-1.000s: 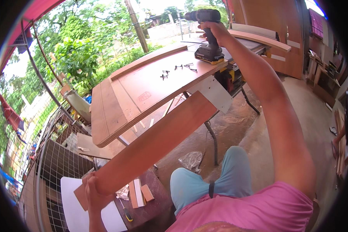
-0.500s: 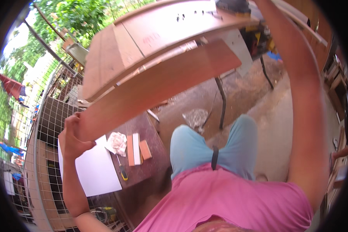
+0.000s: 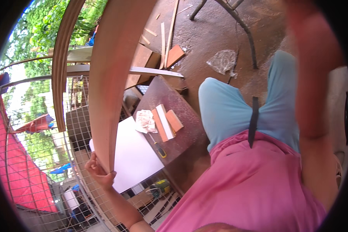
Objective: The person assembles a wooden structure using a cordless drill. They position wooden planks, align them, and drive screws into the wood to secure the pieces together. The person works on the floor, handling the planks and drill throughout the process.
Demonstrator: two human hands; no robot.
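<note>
My left hand (image 3: 99, 170) is closed round the lower end of a long reddish-brown wooden board (image 3: 113, 77), its thumb along the near side. The board stands steeply tilted, its far end running out past the top of the picture. My right hand (image 3: 313, 38) is raised at the upper right; it is smeared by motion, and its fingers cannot be made out. Below the board, a white sheet (image 3: 137, 158) lies on a dark red table (image 3: 191, 129). Beside it are a crumpled white cloth or paper (image 3: 145, 121), a yellow-and-black screwdriver (image 3: 161, 150) and several small wooden strips (image 3: 174, 120).
A layered wooden edge (image 3: 62, 73) hangs left of the board. Wire mesh fencing (image 3: 38, 154) spans the left side. Under the table sits a green power tool (image 3: 159, 188). Wood offcuts (image 3: 175, 56), a clear plastic bag (image 3: 222, 62) and bent stand legs (image 3: 245, 31) are on the floor.
The board has swung from lying slantwise across the view to steeply upright. My view has turned, so the large wooden tabletop is mostly out of sight. My right hand has come partly into view, blurred.
</note>
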